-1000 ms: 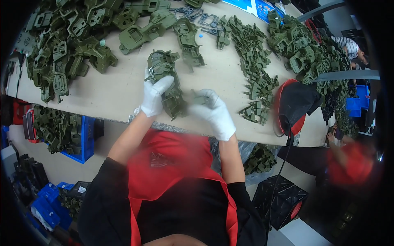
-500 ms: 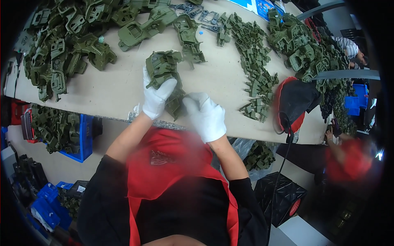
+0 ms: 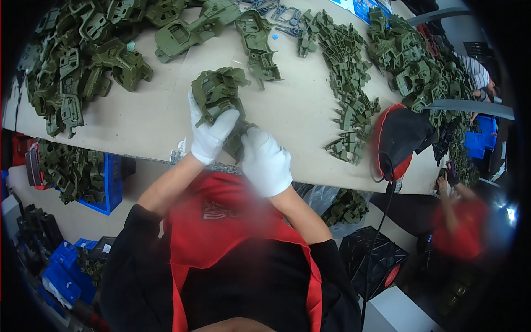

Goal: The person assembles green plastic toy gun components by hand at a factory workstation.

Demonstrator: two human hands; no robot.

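My left hand (image 3: pixel 213 135), in a white glove, is wrapped round an olive-green plastic toy vehicle body (image 3: pixel 218 88). It holds the body tilted over the table's near edge, the thumb pressed across its middle. My right hand (image 3: pixel 266 163), also white-gloved, has its fingers curled closed against the lower right side of the body. Whatever sits between those fingers is hidden. Just beyond the held body, another green vehicle body (image 3: pixel 257 44) lies on the table, with a longer green shell (image 3: pixel 193 30) to its left.
Green shells are heaped at the left (image 3: pixel 119 61) and right (image 3: pixel 409 66). A strip of small green parts (image 3: pixel 345 72) runs between. A black-and-red cap-like item (image 3: pixel 401 135) with a cable lies at the right edge. A blue crate (image 3: pixel 113 185) stands below left; a co-worker (image 3: pixel 459 221) is at right.
My right hand has shifted slightly left and down, closer against the vehicle body. My left hand keeps its hold. The whole view has shifted a little.
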